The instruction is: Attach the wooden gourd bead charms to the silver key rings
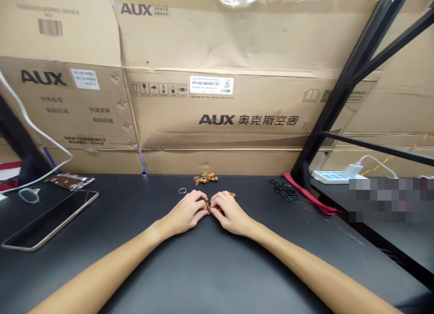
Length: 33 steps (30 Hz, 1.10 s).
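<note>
My left hand (190, 210) and my right hand (228, 212) meet at the middle of the black table. Fingers of both hands are closed in a pinch on a small glossy brown wooden charm (208, 208), mostly hidden by the fingertips. More brown rounded pieces (232, 194) peek out behind my right hand. Just beyond the hands lies a little pile of brown gourd-shaped charms (206, 178), with what look like metal rings among them. A single metal ring (182, 190) rests behind my left hand.
Black loops (286, 190) lie in a heap at the right, beside a red strap (310, 195). A phone (50, 220) and a brown packet (69, 181) occupy the left. Large cardboard boxes (217, 47) wall the back; a black metal frame (339, 92) slants up at right.
</note>
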{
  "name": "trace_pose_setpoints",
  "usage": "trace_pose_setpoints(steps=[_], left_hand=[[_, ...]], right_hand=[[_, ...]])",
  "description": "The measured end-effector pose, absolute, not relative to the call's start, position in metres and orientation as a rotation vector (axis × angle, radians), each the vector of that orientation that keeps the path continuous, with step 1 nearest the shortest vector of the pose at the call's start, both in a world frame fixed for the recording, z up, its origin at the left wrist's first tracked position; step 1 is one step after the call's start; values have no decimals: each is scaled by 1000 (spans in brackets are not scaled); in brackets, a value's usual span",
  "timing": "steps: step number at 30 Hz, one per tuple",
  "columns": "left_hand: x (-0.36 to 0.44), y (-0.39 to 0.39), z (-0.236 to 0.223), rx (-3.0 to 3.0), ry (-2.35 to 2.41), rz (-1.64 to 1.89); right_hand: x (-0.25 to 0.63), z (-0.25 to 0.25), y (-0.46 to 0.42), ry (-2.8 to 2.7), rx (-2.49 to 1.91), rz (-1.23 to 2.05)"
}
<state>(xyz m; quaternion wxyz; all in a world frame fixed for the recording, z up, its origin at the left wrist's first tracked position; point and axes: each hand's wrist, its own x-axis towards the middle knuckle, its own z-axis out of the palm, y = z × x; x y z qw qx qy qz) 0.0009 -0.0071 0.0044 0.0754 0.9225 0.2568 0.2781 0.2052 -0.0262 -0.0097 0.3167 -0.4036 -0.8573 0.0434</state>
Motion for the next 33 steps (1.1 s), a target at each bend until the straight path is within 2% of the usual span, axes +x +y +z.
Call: trace_pose_setpoints(steps=[5, 12, 18, 26, 33], left_hand=[[1, -7, 4, 2764, 753, 829], [1, -7, 4, 2768, 788, 812], [1, -7, 4, 2747, 757, 817], [1, -7, 4, 2769, 746, 832], [0, -5, 2, 2795, 753, 807]], right_hand=[[210, -11, -21, -2217, -1188, 81], [205, -9, -27, -2226, -993, 194], [209, -9, -23, -2185, -1083, 209], [204, -6, -28, -2224, -985, 261], [214, -11, -16, -2151, -1195, 161]])
